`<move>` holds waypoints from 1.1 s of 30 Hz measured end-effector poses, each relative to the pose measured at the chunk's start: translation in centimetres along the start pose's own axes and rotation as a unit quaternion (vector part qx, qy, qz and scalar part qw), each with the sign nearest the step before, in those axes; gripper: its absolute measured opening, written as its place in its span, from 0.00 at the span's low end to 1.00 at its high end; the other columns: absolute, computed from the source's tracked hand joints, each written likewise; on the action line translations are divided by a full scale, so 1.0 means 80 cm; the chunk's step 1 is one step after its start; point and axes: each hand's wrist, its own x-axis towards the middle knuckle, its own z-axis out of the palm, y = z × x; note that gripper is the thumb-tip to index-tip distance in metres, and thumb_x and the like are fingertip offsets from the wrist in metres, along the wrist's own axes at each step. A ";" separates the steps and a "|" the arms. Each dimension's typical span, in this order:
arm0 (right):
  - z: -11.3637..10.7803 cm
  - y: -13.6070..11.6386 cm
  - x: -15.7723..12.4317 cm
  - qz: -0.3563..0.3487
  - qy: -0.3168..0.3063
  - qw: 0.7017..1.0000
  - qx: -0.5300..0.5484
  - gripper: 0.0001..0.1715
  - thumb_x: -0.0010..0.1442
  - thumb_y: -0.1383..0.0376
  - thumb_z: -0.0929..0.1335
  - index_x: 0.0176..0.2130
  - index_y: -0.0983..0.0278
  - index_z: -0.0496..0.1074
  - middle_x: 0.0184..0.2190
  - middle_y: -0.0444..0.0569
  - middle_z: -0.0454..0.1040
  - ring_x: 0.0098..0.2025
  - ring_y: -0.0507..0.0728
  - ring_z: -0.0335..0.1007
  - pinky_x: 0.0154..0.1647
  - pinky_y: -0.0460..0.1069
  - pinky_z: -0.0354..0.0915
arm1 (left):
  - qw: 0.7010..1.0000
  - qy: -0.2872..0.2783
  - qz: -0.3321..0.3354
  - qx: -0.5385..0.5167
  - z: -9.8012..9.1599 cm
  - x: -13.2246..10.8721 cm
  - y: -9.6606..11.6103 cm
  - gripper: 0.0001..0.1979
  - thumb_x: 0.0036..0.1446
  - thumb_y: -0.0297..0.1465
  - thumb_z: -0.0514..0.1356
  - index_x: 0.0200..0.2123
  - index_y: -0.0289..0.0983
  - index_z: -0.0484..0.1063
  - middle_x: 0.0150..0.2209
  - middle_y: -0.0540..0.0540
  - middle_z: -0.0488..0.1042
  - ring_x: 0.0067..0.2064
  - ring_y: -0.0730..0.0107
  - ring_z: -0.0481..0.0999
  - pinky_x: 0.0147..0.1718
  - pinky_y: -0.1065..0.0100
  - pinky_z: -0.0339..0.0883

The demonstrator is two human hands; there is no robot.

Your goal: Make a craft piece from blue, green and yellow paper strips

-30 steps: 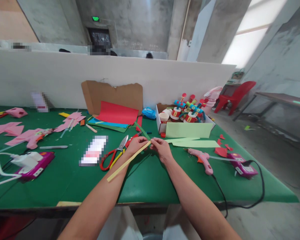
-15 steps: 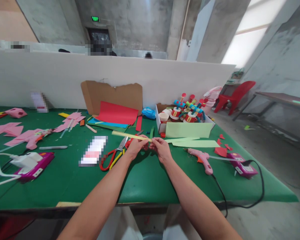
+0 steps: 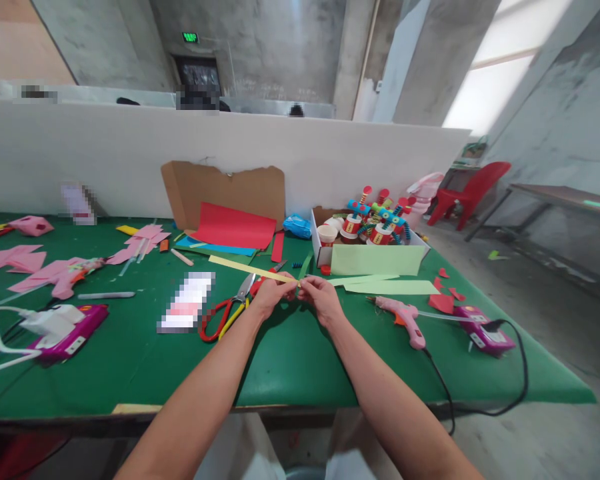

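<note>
The head-worn camera looks forward and down over the nearby green table (image 3: 300, 373), facing the white partition (image 3: 105, 153) at twelve o'clock.

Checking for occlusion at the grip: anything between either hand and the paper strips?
Nothing visible. The left hand and right hand pinch where the yellow strip and green strip meet. The red-handled scissors lie beside the left hand, not between.
</note>
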 end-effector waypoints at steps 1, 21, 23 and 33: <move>-0.001 0.000 0.000 -0.005 0.004 1.000 -0.006 0.14 0.38 0.61 0.76 0.24 0.65 0.72 0.16 0.40 0.71 0.19 0.47 0.66 0.24 0.42 0.66 | 1.000 -0.001 -0.002 -0.002 0.000 0.000 0.000 0.16 0.38 0.39 0.66 0.23 0.35 0.65 0.16 0.54 0.66 0.20 0.77 0.64 0.21 0.73 0.59; -0.002 0.000 0.002 0.024 0.038 0.999 0.006 0.10 0.37 0.64 0.74 0.21 0.65 0.70 0.15 0.39 0.69 0.18 0.46 0.64 0.21 0.42 0.65 | 0.999 -0.014 -0.034 -0.026 -0.001 0.000 0.000 0.21 0.39 0.44 0.68 0.24 0.34 0.65 0.19 0.53 0.66 0.21 0.78 0.66 0.21 0.74 0.60; -0.001 0.000 0.001 0.017 0.035 0.999 0.002 0.10 0.37 0.64 0.74 0.20 0.65 0.70 0.15 0.39 0.69 0.18 0.46 0.64 0.21 0.42 0.65 | 0.999 -0.019 -0.029 -0.012 -0.001 0.001 0.000 0.19 0.38 0.42 0.68 0.23 0.34 0.65 0.18 0.54 0.66 0.21 0.79 0.64 0.20 0.74 0.58; -0.002 0.000 0.000 -0.004 0.015 1.000 -0.015 0.13 0.36 0.62 0.75 0.21 0.64 0.69 0.15 0.39 0.69 0.19 0.47 0.65 0.22 0.43 0.67 | 1.000 -0.007 -0.012 -0.014 -0.002 0.003 -0.003 0.16 0.38 0.39 0.67 0.21 0.35 0.65 0.17 0.54 0.65 0.20 0.78 0.64 0.21 0.73 0.58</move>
